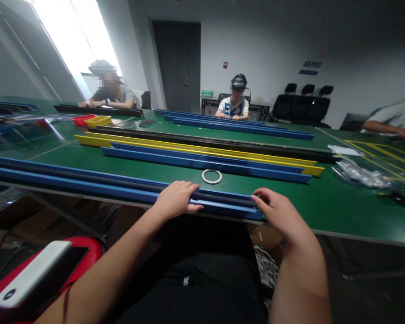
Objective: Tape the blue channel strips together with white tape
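Observation:
A long blue channel rail [222, 208] lies along the table's near edge, running off to the left, with a black strip [216, 196] inside it. My left hand [176, 198] is closed over the rail, fingers across the top and thumb on the near side. At the rail's right end, my right hand [273, 208] pinches thumb and forefinger together. What sits between those fingertips is too small to tell. Just beyond the rail lies a thin white ring [203, 177], which looks like a narrow roll of tape.
Farther back lie more blue rails [202, 160], yellow rails [84, 140] and black rails [324, 154]. Clear plastic bags [361, 173] are at right; red [83, 120] and yellow trays [98, 121] at left. A red stool [91, 252] carries a white device. Several people sit around the table.

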`<state>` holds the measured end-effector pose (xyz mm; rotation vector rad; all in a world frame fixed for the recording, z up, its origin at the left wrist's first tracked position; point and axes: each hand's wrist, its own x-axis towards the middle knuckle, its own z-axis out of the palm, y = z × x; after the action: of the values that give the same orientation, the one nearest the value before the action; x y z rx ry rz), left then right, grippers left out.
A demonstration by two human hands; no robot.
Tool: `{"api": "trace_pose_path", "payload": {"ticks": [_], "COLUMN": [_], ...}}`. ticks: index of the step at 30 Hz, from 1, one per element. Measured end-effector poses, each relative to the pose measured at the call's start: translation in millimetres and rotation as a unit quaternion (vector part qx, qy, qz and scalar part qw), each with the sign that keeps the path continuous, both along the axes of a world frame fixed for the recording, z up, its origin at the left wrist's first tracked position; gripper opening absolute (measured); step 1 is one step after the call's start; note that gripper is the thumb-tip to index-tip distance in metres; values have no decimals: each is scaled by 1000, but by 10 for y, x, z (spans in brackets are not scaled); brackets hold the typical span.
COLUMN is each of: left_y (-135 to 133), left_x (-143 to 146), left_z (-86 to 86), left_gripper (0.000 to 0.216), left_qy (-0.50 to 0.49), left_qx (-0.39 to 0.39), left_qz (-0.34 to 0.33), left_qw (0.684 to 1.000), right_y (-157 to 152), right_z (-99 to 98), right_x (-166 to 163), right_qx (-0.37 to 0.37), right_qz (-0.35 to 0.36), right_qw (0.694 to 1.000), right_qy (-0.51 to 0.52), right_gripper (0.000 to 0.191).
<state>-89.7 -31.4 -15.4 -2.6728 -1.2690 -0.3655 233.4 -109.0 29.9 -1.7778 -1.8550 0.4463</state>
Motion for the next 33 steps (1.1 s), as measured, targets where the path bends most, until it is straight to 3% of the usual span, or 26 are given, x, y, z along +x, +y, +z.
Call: {"api": "trace_pose_path", "payload": {"ticks": [15,22,25,30,33], "left_y": [10,18,17,12,13], "left_x": [-7,-18,-13,-5,-6], "left_z": [-12,-23,-19,-13,-17], "left_gripper": [68,67,67,67,67], "left_qy": [-3,-14,-19,-18,-19], "left_qx": [-9,-12,-14,-13,-15], "left_qz": [5,-2,-1,2,2], "left_qw": [1000,1000,1000,1000,1000], "right_y": [199,306,354,336,299], "right_z": [-226,-308,-383,-399,-376], "right_x": [-137,-215,-282,-528,-744], "right_qx": [-46,98,116,49,62], "right_qz": [47,1,16,26,15], "right_qw": [998,994,989,974,969], "right_qy": [-25,-46,-92,-218,-238], "right_gripper": [29,34,36,42,45]}}
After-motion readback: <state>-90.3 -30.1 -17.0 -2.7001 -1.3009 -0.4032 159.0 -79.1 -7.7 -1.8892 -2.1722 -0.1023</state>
